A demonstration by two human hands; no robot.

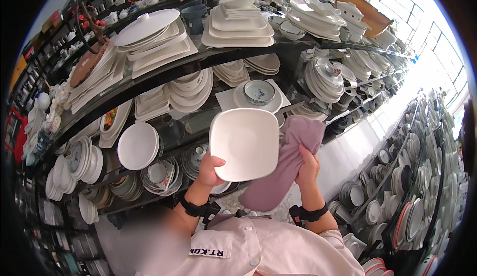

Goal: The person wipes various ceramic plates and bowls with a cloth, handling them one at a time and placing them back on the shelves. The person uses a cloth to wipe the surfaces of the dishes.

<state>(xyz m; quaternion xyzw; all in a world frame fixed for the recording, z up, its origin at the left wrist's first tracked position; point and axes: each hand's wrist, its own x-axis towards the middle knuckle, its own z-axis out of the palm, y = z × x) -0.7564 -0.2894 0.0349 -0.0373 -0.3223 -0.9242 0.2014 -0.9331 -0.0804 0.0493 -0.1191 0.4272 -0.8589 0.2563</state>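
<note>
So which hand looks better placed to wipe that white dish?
Probably the right hand: it grips the mauve cloth close beside the white dish, while the left hand is taken up holding the dish by its left side.

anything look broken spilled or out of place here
Nothing looks spilled or visibly broken; the held square dish looks whole. Slightly odd: an oval knobbed lid lies on stacked plates, apparently without its own base.

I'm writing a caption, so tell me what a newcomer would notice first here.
Probably the white squarish dish near the centre, held up in the left hand. Just right of it, the right hand grips a mauve cloth. Beyond, stacked white plates stand on a black shelf.
</note>
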